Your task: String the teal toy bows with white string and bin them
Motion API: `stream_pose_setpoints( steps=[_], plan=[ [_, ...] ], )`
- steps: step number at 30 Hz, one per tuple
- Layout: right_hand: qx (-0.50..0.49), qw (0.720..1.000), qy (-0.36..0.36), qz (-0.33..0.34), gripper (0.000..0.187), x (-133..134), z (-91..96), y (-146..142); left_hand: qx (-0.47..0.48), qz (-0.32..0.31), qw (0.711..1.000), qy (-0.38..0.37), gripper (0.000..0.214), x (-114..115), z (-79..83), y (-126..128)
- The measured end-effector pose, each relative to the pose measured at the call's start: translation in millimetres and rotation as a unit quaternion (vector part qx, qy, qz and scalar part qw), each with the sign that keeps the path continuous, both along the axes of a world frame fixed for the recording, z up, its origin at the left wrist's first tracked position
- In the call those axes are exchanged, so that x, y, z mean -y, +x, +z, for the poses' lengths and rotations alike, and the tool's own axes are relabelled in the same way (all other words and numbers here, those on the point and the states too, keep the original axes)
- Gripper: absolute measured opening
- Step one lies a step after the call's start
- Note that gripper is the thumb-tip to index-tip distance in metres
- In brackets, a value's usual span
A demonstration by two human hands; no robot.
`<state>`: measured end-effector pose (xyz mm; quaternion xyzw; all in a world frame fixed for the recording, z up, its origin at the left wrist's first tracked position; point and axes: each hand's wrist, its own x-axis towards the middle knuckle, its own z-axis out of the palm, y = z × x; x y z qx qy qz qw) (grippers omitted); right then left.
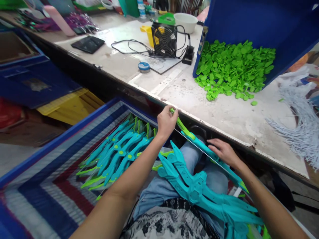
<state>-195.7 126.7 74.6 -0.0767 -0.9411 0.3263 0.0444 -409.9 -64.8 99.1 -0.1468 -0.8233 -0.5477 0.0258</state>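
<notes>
Long table (171,88) runs diagonally across the room, off-white top scuffed and stained, dark front edge. White light glare on the surface, upper left of centre. Dark wooden chair (192,6) behind, cut off by top edge. Grey floor (11,162) at left. Blue crate (56,74) and yellow crate (73,103) left of table.

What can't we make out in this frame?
All in the head view:
How the left hand grips the held bow: the hand itself covers it.
How deep the green pieces go in the blue bin: top ones hide it.
White strings: part cut off by the right edge.
Purple bundle: too blurred to identify.
</notes>
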Motion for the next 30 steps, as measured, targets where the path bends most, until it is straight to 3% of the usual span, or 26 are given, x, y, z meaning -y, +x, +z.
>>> stream_pose_setpoints(
  steps=[2,5,8,11,16,20,24,27,30],
  plan=[
    [-0.072,0.997,0.02,-0.014,0.03,8.0,13.8,-31.3,0.003,0.007,1.0,0.012,0.015,8.8,-4.6,8.7],
    [-0.132,0.991,0.015,0.018,0.027,29.9,29.4,-91.1,0.012,0.01,1.0,0.02,0.016,20.4,-11.1,18.0],
    [-0.134,0.989,-0.019,0.062,0.027,54.7,35.2,-143.9,0.017,0.004,0.999,0.029,0.016,28.3,-15.9,20.2],
    [-0.113,0.987,-0.067,0.094,0.026,68.8,35.9,-175.5,0.016,0.006,0.999,0.045,0.016,33.7,-20.1,18.4],
    [-0.081,0.985,-0.084,0.127,0.009,71.0,40.7,-192.1,0.025,-0.003,0.997,0.068,0.016,38.2,-25.1,15.6],
    [-0.084,0.985,0.028,0.147,0.007,82.3,44.8,-190.7,0.046,0.005,0.998,0.048,0.014,39.3,-26.9,12.0],
    [-0.094,0.97,0.138,0.175,0.008,83.1,48.7,-191.8,-0.05,-0.01,0.997,0.049,0.01,42.7,-33.5,13.9],
    [-0.118,0.976,0.154,0.099,0.008,48.3,58.9,-208.9,-0.086,-0.054,0.985,0.138,0.018,47.2,-40.6,22.1],
    [-0.189,0.966,0.141,-0.105,0.01,11.8,73.5,-230.8,-0.07,-0.094,0.98,0.16,0.019,49.8,-40.2,25.8]
  ],
)
